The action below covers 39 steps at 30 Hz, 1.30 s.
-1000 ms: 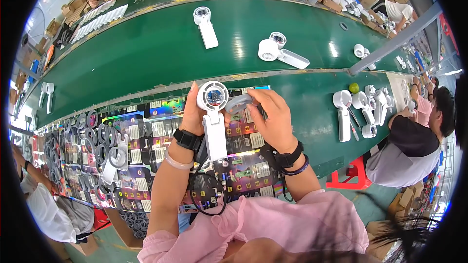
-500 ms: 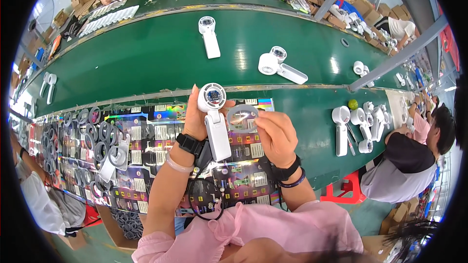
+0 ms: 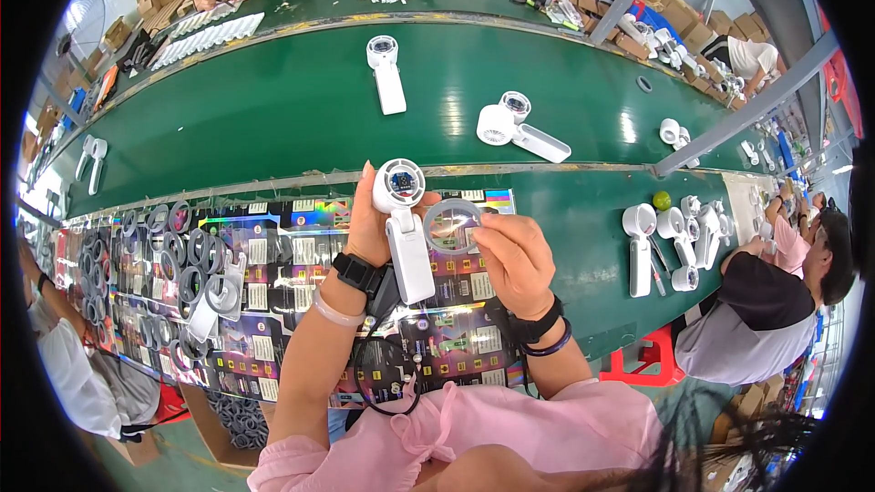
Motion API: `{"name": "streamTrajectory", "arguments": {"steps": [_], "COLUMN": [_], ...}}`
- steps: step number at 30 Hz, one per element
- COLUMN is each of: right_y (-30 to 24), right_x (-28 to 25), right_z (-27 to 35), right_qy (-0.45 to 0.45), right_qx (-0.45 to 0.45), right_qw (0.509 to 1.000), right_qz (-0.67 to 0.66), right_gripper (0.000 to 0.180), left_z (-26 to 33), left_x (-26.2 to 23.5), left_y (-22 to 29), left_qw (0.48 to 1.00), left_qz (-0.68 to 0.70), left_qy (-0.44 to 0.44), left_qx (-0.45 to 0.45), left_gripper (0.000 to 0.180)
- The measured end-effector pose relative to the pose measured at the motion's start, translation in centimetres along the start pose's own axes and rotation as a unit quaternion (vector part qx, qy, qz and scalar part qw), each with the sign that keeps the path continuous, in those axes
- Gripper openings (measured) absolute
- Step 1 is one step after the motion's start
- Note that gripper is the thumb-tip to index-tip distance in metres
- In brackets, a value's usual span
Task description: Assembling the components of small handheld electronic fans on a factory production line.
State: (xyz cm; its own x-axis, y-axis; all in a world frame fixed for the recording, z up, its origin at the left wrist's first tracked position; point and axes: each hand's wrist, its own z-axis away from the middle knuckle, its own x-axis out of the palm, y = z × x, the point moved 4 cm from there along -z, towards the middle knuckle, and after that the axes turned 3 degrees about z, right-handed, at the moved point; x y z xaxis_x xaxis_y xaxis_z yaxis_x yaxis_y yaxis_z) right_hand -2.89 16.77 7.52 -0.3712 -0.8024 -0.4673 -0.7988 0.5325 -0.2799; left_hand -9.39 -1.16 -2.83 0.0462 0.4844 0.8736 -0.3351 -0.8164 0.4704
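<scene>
My left hand point(image 3: 363, 235) is closed round a white handheld fan point(image 3: 412, 260), which stands nearly upright with its handle hanging down. The fan's round head is without a cover on the near side, and a small blue circuit board point(image 3: 402, 183) shows inside it. Just right of the fan, my right hand point(image 3: 518, 264) pinches a grey ring point(image 3: 430, 235) between thumb and fingers. The ring is held up beside the fan head, with a small gap between them.
Many grey rings point(image 3: 190, 284) and a white fan part point(image 3: 202, 317) lie on the patterned sheet point(image 3: 283, 296) to the left. Several white fans point(image 3: 640, 255) stand at right beside a seated person point(image 3: 738, 310). Two fans point(image 3: 390, 89) lie on the green belt point(image 3: 273, 100) ahead.
The fans on the green belt ahead have shifted slightly left. Both hands keep their hold on the fan and the ring, hardly moving.
</scene>
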Motion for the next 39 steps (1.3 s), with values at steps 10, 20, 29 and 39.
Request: {"name": "streamTrajectory", "arguments": {"steps": [10,20,29,39], "right_y": [-0.1,1.2,1.2,0.4], "right_x": [0.1,0.4,-0.1,-0.9], "right_z": [-0.1,-0.1,0.4,0.2], "right_qy": [-0.024,-0.039,-0.006,0.014], "right_qx": [-0.017,0.122,0.119,0.038], "right_qw": [0.999,0.992,0.993,0.999], "right_qz": [0.022,-0.016,-0.012,0.004], "right_gripper": [0.032,0.022,0.028,0.036], "left_z": [0.2,-0.3,0.3,0.9], "left_x": [0.0,0.6,1.1,2.0], "left_y": [0.0,-0.5,-1.4,-3.9], "left_qw": [1.000,0.997,0.986,0.974], "left_qz": [-0.019,-0.075,-0.146,-0.177], "left_qy": [-0.002,0.008,0.020,-0.043], "left_qx": [0.002,-0.010,-0.081,-0.134], "left_gripper": [0.065,0.065,0.072,0.063]}}
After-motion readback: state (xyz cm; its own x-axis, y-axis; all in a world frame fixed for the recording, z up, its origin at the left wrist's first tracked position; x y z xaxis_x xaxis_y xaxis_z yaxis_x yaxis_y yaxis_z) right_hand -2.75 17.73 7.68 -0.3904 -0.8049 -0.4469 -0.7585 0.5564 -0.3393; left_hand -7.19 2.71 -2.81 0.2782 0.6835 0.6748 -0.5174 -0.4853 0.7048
